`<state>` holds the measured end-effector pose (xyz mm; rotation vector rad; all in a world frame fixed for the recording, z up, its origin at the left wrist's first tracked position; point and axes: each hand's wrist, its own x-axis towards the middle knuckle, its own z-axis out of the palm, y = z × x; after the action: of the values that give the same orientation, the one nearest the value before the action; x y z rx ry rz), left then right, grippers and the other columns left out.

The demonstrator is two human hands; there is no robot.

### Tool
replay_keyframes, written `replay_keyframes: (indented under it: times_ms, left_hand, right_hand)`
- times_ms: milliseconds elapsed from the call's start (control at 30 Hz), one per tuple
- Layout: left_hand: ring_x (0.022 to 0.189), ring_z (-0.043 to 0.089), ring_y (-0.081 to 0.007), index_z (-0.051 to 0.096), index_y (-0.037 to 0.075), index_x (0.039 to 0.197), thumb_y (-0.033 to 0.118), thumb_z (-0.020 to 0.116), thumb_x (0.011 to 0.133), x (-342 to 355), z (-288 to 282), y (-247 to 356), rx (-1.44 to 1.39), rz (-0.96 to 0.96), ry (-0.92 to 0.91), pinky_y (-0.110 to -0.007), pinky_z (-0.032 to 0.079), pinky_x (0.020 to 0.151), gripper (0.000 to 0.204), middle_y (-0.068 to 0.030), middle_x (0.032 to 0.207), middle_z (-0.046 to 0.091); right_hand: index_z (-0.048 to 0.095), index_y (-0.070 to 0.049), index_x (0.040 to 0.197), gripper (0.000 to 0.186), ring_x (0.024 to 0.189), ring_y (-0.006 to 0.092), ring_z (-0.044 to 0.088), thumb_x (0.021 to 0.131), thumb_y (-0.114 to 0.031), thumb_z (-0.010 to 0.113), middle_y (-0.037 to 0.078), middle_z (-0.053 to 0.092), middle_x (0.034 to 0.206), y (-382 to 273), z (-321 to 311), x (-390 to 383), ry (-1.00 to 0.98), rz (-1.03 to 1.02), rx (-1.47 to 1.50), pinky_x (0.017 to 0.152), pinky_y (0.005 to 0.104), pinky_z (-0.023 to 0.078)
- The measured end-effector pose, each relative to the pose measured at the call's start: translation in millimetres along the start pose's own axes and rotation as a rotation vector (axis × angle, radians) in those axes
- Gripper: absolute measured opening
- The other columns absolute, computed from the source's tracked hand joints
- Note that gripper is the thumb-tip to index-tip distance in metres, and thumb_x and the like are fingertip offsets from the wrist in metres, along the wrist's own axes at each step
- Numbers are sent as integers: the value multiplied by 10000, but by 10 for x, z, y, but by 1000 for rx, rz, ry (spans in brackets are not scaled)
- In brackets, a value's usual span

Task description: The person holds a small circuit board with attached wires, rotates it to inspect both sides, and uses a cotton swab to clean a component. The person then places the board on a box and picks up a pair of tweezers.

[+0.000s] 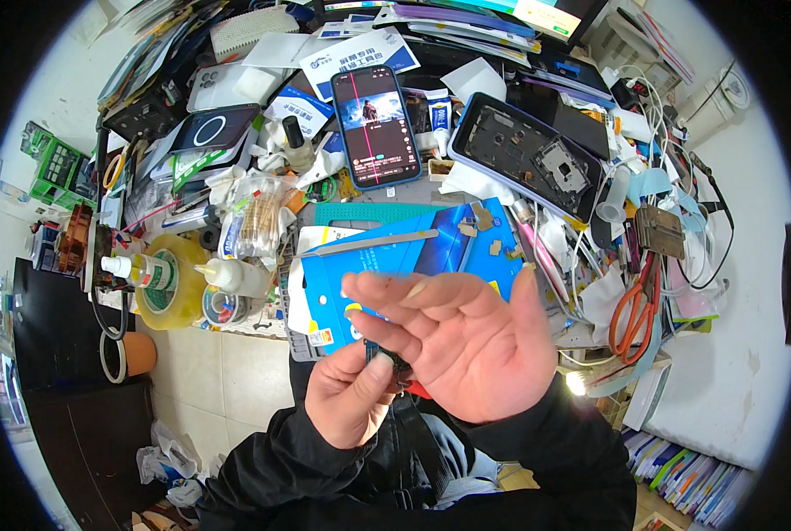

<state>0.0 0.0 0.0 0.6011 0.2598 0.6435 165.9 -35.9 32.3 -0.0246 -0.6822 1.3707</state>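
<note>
Dark part [398,359], left fingers [369,381] pinching, blue packet [331,303] — lettered

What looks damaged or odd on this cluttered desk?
The lit phone has a thin pink line running down the left part of its display and cutting across the picture, which looks like a screen fault. To its right, a blue-edged device lies with its inner parts exposed, odd next to a closed phone.
</note>
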Motion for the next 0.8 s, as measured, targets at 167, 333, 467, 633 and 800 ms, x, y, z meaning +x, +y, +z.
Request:
replay_keyframes:
  times_ms: [167,333,467,633,800]
  left_hand:
    - [1044,703,-318,617,-54,1217,224,474,1080,69,82,30,-67,-39,151,-458,585,941,341,-188,1279,636]
    - [1038,711,-338,474,-70,1365,266,447,1082,96,168,117,-29,-55,233,-494,600,925,440,-191,1144,695]
    - [1044,708,-310,515,-64,1323,241,448,1084,99,173,99,-64,-39,152,-490,596,938,394,-188,1183,680]
    - [1046,702,-240,612,-36,1257,170,464,1081,50,183,98,0,-30,103,-476,597,941,309,-166,1196,680]
    - [1054,700,-235,618,-30,1262,154,472,1077,34,182,106,41,-38,100,-474,597,940,298,-158,1173,693]
  right_hand:
    - [502,-17,1415,817,1501,448,228,1035,-646,146,283,365,1553,-246,187,-20,65,-79,-44,1227,563,189]
    - [516,25,1360,541,1401,402,427,1045,-402,413,270,484,1457,-604,347,-33,246,-196,-907,1142,498,370]
    - [526,33,1362,429,1254,252,598,966,-91,637,206,619,1333,-573,436,-110,438,170,-1175,1061,386,454]
    - [666,40,1200,299,885,144,713,935,-93,714,133,751,997,-406,330,-100,417,316,-1239,798,273,554]
    - [719,37,1098,181,826,116,717,959,-72,676,120,761,927,-420,347,-89,427,396,-1257,734,249,556]
